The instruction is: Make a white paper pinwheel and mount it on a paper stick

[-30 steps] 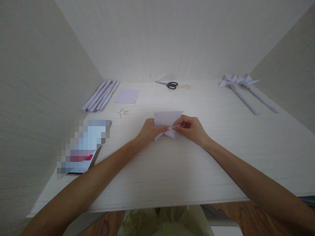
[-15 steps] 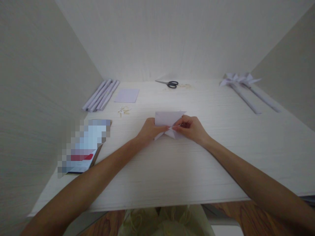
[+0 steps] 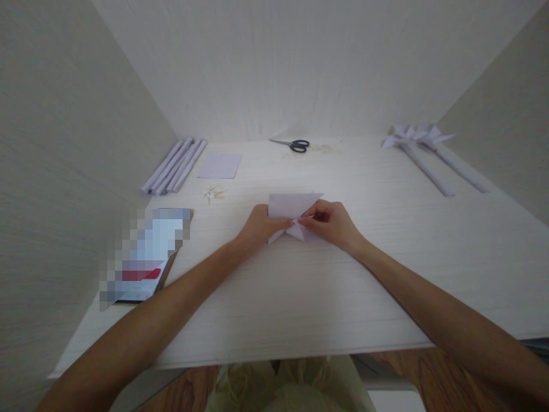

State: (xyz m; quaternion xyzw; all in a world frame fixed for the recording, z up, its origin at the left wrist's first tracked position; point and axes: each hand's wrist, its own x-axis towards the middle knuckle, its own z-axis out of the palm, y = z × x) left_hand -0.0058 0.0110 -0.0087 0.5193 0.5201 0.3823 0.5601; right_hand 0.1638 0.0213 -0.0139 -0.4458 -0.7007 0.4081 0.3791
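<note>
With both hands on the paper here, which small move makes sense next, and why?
Probably the right hand should bring another point of the paper to the middle while the left hand pins it. The left thumb presses near the centre, the right hand pinches beside it, and the upper part looks unfolded; the pinwheels at the right have folded blades.

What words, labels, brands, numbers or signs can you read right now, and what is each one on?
None can be read.
Screen: mostly pixelated; any marks in the clear lower part are too small and blurred to read.
Scissors: too small to tell whether they bear a mark.
Folded paper, square sheet, paper rolls: no writing seen.
</note>
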